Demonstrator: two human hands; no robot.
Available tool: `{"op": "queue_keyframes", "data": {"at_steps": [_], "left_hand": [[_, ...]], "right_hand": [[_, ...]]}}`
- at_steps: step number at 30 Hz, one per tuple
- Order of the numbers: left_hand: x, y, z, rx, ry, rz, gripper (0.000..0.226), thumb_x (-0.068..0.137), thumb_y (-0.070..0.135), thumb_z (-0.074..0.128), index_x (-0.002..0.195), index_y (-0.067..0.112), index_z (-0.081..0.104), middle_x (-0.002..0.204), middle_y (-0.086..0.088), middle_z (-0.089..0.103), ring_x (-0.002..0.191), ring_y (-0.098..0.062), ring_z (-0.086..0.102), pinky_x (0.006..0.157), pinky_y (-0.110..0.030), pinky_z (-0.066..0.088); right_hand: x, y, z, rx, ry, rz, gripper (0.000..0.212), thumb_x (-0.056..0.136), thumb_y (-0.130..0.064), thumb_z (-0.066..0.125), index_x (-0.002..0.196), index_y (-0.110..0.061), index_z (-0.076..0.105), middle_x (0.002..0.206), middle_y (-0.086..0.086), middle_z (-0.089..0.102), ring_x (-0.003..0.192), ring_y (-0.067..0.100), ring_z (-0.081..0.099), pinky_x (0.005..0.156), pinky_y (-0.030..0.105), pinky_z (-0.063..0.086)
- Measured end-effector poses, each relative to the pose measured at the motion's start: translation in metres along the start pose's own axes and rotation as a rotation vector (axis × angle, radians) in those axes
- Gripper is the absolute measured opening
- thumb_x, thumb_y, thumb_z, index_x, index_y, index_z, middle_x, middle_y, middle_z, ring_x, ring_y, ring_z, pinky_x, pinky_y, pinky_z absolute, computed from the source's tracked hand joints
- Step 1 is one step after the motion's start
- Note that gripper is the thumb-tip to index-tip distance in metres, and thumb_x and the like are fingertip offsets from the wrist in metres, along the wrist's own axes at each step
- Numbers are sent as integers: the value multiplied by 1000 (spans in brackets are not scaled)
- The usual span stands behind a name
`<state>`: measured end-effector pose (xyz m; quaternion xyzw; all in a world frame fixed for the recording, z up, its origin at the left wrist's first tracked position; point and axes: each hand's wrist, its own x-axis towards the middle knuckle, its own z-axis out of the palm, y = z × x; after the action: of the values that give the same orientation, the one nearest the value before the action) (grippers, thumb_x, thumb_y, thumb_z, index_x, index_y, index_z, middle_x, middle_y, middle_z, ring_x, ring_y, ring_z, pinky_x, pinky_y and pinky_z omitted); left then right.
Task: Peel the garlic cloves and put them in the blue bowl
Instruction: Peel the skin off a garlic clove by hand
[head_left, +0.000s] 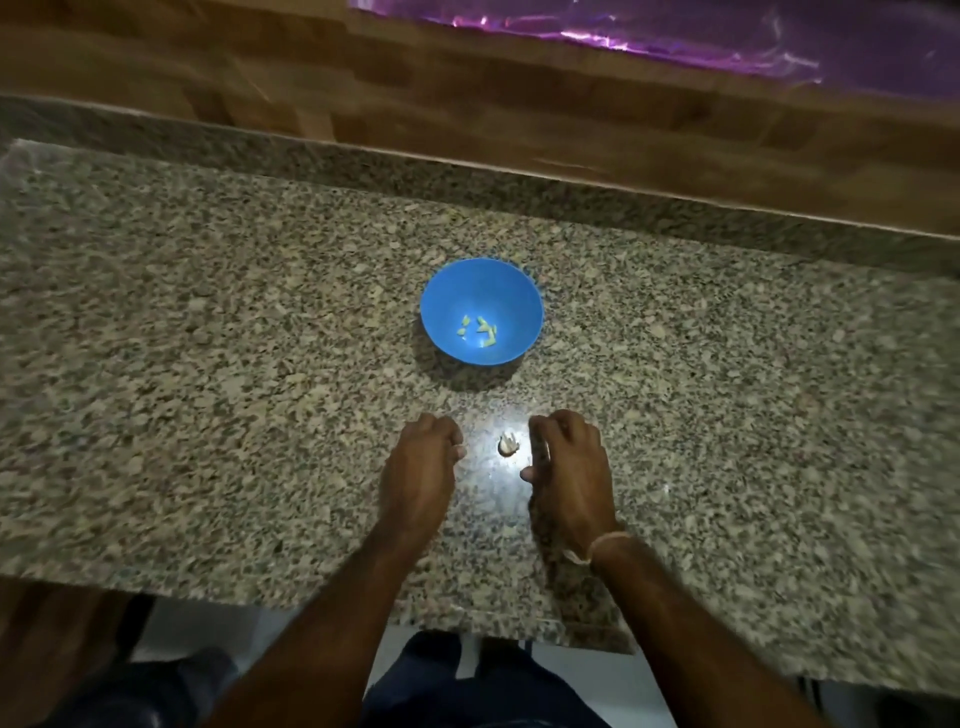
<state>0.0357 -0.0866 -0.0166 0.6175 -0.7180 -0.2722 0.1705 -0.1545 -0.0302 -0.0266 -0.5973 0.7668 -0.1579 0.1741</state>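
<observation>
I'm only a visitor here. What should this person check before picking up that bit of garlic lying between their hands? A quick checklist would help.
1. Garlic piece lies free on the counter, between the two hands and touching neither: ok.
2. Right hand holds nothing, with its fingers loosely curled beside the garlic: ok.
3. Left hand is empty: cannot tell, because its fingers curl under.
4. Blue bowl stands upright just beyond the hands: ok.
5. There is room in the bowl: ok, only a few pale cloves lie at the bottom.
6. Whether skin is left on the garlic piece: cannot tell, it is small and in glare.
</observation>
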Motion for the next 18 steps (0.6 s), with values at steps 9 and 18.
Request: {"op": "queue_keyframes", "data": {"at_steps": [9, 18], "left_hand": [[41, 48, -36, -200, 224, 123, 9, 96, 17, 67, 94, 25, 64, 88, 10, 63, 86, -17, 59, 65, -34, 44], [78, 60, -36, -9, 253, 179, 24, 92, 13, 73, 115, 20, 68, 115, -5, 62, 110, -31, 60, 76, -44, 53]], "right_hand": [[1, -9, -3, 64, 31, 54, 69, 64, -5, 94, 124, -22, 64, 133, -2, 56, 112, 25, 49, 81, 31, 37], [1, -1, -4, 91, 30, 14, 70, 65, -9, 92, 127, -24, 62, 132, -5, 53, 111, 20, 45, 81, 28, 33]]}}
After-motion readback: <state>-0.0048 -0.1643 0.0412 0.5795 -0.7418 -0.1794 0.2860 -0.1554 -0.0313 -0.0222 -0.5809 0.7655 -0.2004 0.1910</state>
